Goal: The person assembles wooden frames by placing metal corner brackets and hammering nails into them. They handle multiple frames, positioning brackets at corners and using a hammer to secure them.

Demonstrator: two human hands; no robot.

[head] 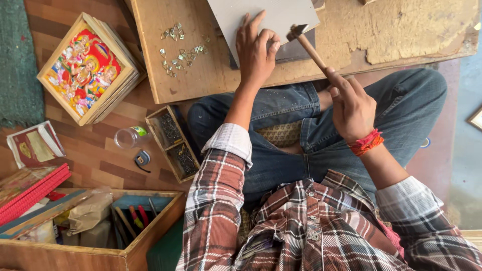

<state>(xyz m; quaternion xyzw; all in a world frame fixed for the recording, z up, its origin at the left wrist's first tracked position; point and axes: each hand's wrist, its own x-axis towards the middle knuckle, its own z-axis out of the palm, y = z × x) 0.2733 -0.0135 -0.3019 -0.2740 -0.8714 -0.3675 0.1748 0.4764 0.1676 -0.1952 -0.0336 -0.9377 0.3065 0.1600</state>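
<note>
Wooden-handled hammer (307, 46) gripped in right hand (351, 105), left hand (256, 52) pressing flat grey board (236, 20)

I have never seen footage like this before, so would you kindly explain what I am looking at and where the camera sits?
There is only one picture, from a camera worn on a person's head, looking down at their own lap and hands. They sit cross-legged on a patterned floor behind a low wooden board. The left hand presses flat on a grey backing sheet on the board. The right hand grips a small hammer by its wooden handle, head over the sheet's edge. Small metal clips lie scattered on the board. To the left are a stack of framed colourful pictures, a small tray of nails, a clear jar and an open wooden toolbox.
</note>
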